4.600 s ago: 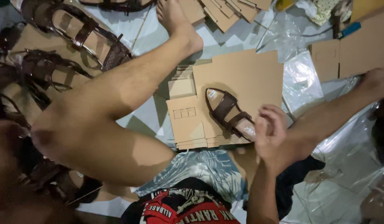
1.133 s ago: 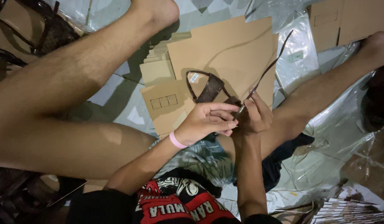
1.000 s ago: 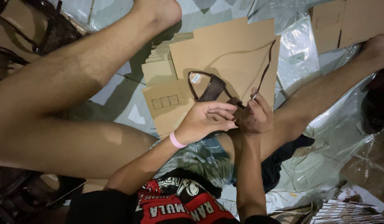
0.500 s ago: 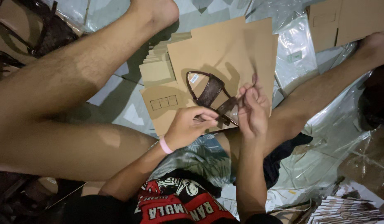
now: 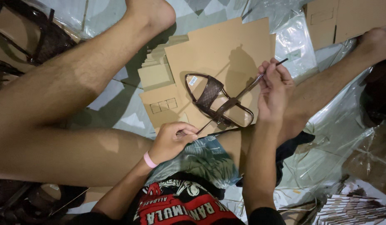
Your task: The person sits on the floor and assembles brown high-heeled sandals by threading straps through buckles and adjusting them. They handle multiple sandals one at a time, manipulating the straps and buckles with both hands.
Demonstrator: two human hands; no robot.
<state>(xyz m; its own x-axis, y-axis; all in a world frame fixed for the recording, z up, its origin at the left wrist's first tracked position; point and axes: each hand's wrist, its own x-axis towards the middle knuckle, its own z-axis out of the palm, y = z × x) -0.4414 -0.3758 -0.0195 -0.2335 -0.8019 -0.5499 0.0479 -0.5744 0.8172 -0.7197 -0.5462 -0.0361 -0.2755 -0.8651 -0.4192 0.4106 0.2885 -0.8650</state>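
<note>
A brown sandal (image 5: 218, 101) with woven straps lies on a flat piece of brown cardboard (image 5: 226, 50) between my bare legs. My left hand (image 5: 173, 140), with a pink band at the wrist, pinches the lower end of a thin brown strap (image 5: 247, 87) just below the sandal. My right hand (image 5: 274, 89) holds the strap's other end up at the sandal's right. The strap runs taut between both hands, across the sandal's heel end.
Flattened cardboard boxes (image 5: 157, 79) are stacked left of the sandal and more lie at the top right (image 5: 347, 18). Clear plastic bags (image 5: 334, 137) cover the floor on the right. Dark sandals (image 5: 30, 33) lie at top left. Printed sheets (image 5: 351, 208) sit at bottom right.
Earlier only my right hand touched the sandal. My hands then worked close together on the strap; they have since moved apart, left down and right up, pulling the strap straight.
</note>
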